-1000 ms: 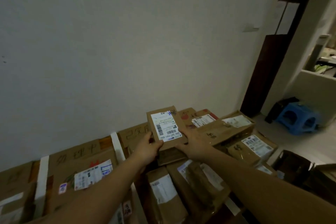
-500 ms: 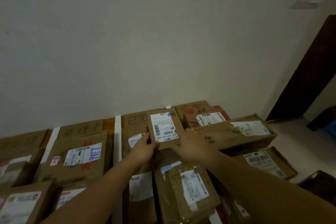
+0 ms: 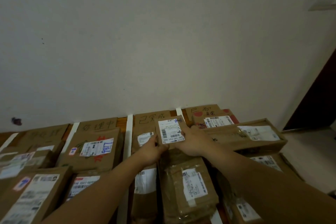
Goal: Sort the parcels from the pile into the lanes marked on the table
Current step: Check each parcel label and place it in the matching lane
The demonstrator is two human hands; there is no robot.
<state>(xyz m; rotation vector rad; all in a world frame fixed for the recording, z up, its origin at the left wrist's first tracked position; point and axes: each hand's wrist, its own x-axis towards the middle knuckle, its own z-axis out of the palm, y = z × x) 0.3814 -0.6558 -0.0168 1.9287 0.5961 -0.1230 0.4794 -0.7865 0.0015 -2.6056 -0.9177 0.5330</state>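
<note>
Looking at the table, white tape strips split it into lanes already packed with brown boxes, handwritten cardboard signs along the far edge. Step looks like placing: the small parcel is at the far end of the second lane from the right, left hand pinching its near-left corner, right hand gripping its right edge. Next it probably needs lowering flat, then both hands letting go

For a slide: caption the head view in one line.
Left hand and right hand hold a small parcel over the taped lanes.
</note>
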